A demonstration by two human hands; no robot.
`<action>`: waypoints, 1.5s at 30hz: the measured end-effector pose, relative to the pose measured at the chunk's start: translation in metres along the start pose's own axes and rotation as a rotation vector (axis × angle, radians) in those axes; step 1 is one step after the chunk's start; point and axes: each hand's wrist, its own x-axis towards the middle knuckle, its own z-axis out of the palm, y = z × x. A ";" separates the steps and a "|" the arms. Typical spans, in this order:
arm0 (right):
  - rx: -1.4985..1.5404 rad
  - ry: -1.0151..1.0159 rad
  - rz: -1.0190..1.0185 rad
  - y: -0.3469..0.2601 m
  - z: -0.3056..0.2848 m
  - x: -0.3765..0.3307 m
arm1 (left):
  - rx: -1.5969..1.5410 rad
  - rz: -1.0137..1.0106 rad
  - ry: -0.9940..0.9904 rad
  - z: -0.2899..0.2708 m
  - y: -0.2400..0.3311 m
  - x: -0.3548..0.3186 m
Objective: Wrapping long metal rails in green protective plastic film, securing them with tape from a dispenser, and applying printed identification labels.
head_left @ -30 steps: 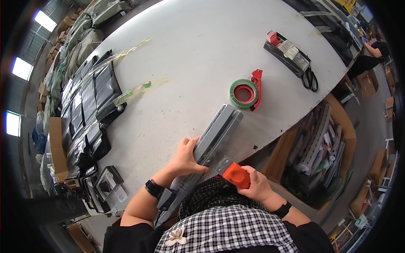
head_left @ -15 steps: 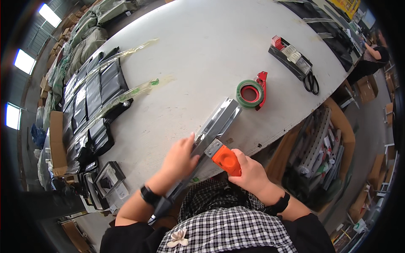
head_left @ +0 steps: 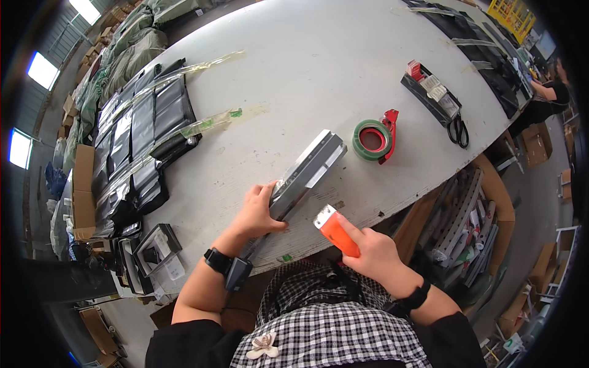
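White table point(head_left: 343, 80) under everything. Long grey metal profile point(head_left: 307, 175) lies slantwise on table — left hand point(head_left: 257, 211) clamps its near end, fingers wrapped over. Green tape roll point(head_left: 372, 140) just beyond far end. Right hand point(head_left: 374, 251) closed around orange cutter point(head_left: 336, 232) — blade end near profile, apart.

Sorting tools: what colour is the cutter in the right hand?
Orange cutter, pale tip; head view.
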 end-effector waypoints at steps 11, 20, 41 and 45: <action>-0.243 -0.552 0.091 -0.053 -0.052 0.139 | -0.010 0.066 0.048 -0.013 0.003 0.004; -0.277 -0.754 0.009 -0.032 -0.057 0.128 | 0.173 0.048 0.076 -0.015 -0.001 0.011; 1.443 0.189 0.405 0.162 -0.145 -0.112 | 0.353 0.547 0.211 -0.026 0.212 -0.029; 1.388 0.398 0.313 0.191 -0.168 -0.139 | 0.424 0.853 0.070 -0.019 0.232 -0.023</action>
